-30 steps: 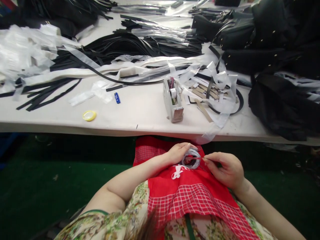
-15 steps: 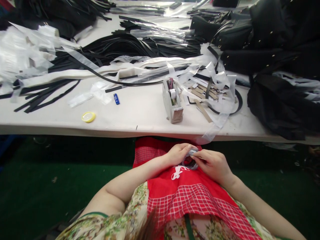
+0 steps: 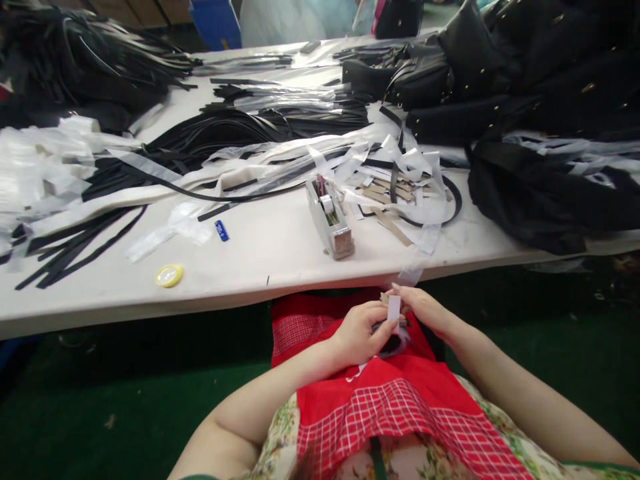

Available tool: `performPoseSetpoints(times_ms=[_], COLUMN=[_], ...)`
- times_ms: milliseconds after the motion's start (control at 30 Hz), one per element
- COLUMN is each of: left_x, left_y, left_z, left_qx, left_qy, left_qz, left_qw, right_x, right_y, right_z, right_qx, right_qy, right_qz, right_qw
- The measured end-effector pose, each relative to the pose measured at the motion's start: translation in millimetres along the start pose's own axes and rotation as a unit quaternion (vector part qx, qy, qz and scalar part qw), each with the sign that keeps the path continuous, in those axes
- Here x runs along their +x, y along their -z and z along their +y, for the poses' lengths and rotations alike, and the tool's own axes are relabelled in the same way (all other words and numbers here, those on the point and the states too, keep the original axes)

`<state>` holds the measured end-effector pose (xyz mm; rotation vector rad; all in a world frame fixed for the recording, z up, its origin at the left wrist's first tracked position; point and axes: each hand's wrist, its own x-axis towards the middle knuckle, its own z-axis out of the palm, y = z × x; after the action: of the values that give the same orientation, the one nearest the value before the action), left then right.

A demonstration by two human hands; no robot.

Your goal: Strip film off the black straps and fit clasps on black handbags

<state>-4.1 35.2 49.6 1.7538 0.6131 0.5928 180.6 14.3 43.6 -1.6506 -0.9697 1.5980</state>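
Just beyond my lap, my left hand is closed around a small dark coil wrapped in clear plastic, its thumb lying across the near side. A short white strip stands up at the coil's far side, by the left thumb tip. My right hand meets it from the right with fingers bent together at the strip's far edge. What those fingers pinch is hidden. Both hands are in front of the red apron, below the table edge.
On the white table stand a tape dispenser, a yellow round item and a small blue item. Black straps and plastic scraps lie behind. Black bags are piled at right, near tan strips.
The white strip now shows upright between my hands. My left hand has turned over the coil, and my right hand has shifted to its far side. The view has tilted and swung slightly right.
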Motion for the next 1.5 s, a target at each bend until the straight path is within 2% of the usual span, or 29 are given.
performPoseSetpoints(times_ms=[67, 133, 267, 333, 433, 533, 700, 900, 1000, 1067, 1100, 1167, 1200, 1267, 1333, 1433, 1500], left_x=[-1, -1, 1, 3, 5, 4, 3, 1, 1, 1, 1, 2, 3, 5, 7, 9, 10], left_y=[-0.8, -0.7, 0.2, 0.0, -1.6, -4.2, -9.3, -11.4, -7.0, -2.3, 0.1, 5.0, 7.5, 13.0, 19.3, 29.3, 35.9], left_z=[0, 0, 1, 0, -1, -1, 2, 3, 2, 0, -1, -4, -6, -7, -7, -3, -1], left_qx=[0.000, 0.010, 0.052, 0.038, 0.002, 0.007, 0.024, 0.009, 0.011, 0.000, -0.029, -0.126, -0.184, -0.285, -0.363, -0.421, -0.408], left_qy=[-0.002, 0.008, 0.077, 0.118, 0.131, 0.125, 0.156, 0.135, 0.149, 0.178, 0.196, 0.228, 0.236, 0.236, 0.229, 0.231, 0.228], left_qz=[0.012, 0.028, 0.062, 0.058, 0.047, 0.067, 0.104, 0.070, 0.046, -0.006, -0.043, -0.097, -0.097, -0.061, -0.013, 0.021, 0.040], left_qw=[1.000, 1.000, 0.994, 0.991, 0.990, 0.990, 0.982, 0.988, 0.988, 0.984, 0.979, 0.961, 0.949, 0.927, 0.903, 0.877, 0.883], right_x=[-1, -3, -5, -6, -12, -16, -16, -9, -9, -11, -13, -18, -20, -24, -25, -23, -19], right_y=[-3, -7, -8, -6, 1, 8, 15, 20, 18, 16, 15, 14, 14, 14, 14, 13, 11], right_z=[2, 4, 5, 2, -10, -22, -26, -29, -32, -36, -38, -45, -48, -52, -51, -46, -45], right_qx=[0.044, 0.048, -0.080, -0.125, -0.120, -0.107, -0.137, -0.131, -0.182, -0.260, -0.305, -0.389, -0.424, -0.482, -0.524, -0.546, -0.541], right_qy=[-0.028, -0.006, 0.093, 0.113, 0.114, 0.116, 0.056, 0.039, 0.087, 0.165, 0.211, 0.289, 0.316, 0.350, 0.374, 0.403, 0.412], right_qz=[-0.047, -0.045, 0.011, 0.011, -0.041, -0.093, -0.121, -0.201, -0.190, -0.163, -0.154, -0.162, -0.171, -0.172, -0.153, -0.122, -0.115], right_qw=[0.998, 0.998, 0.992, 0.986, 0.985, 0.983, 0.982, 0.970, 0.961, 0.937, 0.916, 0.860, 0.831, 0.784, 0.750, 0.724, 0.724])
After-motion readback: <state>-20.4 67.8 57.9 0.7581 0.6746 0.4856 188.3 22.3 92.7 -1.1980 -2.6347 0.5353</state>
